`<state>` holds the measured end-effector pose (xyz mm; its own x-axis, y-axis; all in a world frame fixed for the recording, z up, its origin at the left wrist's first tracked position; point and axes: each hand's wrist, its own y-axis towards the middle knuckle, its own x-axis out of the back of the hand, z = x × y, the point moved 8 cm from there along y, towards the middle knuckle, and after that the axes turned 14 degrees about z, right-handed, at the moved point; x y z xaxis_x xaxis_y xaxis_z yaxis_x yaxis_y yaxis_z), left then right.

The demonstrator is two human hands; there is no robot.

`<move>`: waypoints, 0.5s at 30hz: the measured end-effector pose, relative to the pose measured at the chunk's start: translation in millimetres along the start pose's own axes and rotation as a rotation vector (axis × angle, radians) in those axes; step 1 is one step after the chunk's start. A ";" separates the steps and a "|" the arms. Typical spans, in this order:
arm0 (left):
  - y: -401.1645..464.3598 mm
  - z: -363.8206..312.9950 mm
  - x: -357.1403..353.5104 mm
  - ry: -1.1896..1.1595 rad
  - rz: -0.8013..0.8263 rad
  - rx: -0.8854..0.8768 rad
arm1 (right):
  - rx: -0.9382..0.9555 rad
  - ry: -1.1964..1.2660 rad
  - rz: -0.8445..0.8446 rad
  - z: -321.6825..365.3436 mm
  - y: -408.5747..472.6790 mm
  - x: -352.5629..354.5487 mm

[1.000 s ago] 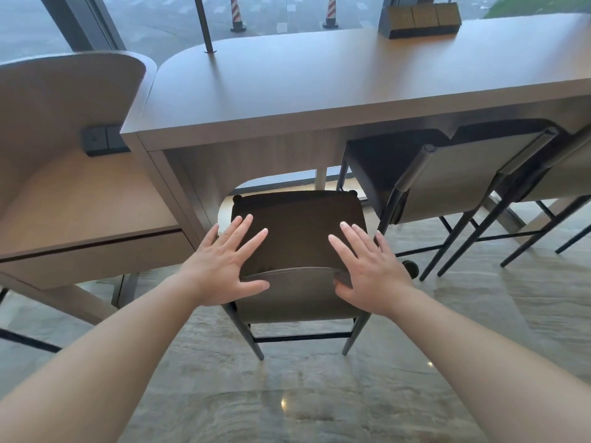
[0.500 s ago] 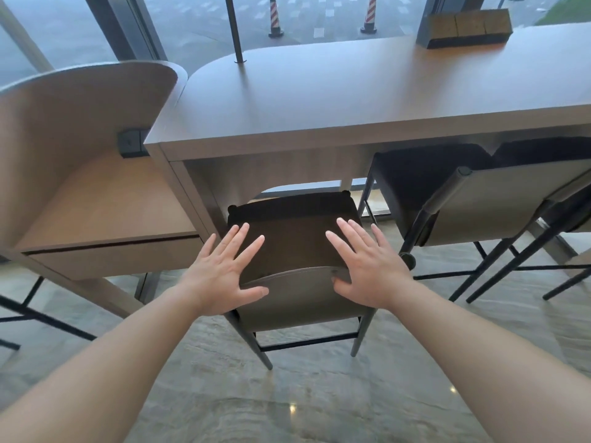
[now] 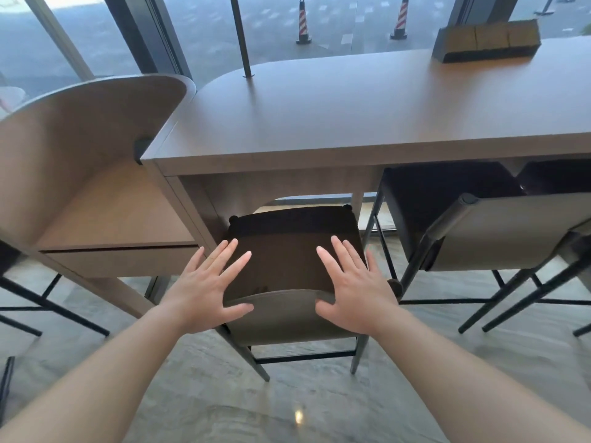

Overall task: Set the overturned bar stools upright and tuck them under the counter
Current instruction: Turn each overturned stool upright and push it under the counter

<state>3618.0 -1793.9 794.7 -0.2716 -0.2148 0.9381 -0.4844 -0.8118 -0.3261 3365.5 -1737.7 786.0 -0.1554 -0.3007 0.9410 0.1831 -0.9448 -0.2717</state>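
Two hands: left hand (image 3: 204, 289) and right hand (image 3: 355, 292), fingers spread wide, holding nothing.
Stool: upright dark-seated grey-backed bar stool (image 3: 287, 251), thumbs on backrest.
Beyond fingertips: brown wooden counter (image 3: 351, 116).
Right: second tucked stool (image 3: 479, 231).

- bar stool (image 3: 287, 251): front of its seat hidden under the counter (image 3: 351, 123)
- second stool (image 3: 511, 231): cut off by the right edge, seat largely in shadow

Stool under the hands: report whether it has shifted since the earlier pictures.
Yes, slightly to the left: the gap between the stool and the counter's left side panel has narrowed.
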 end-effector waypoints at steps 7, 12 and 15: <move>4.3 -1.1 6.8 0.024 -0.060 -0.004 | -0.006 -0.018 -0.001 -5.3 -0.9 -1.9; 10.3 -13.5 19.7 0.038 -0.111 -0.041 | -0.022 -0.018 -0.023 -17.3 -7.1 0.8; 18.1 -22.1 27.5 0.057 -0.119 -0.072 | -0.044 -0.019 -0.022 -27.2 -13.2 0.3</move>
<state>3583.4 -1802.5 811.9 -0.2543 -0.0866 0.9632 -0.5739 -0.7882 -0.2223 3336.6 -1728.8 784.3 -0.1407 -0.2776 0.9503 0.1371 -0.9561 -0.2590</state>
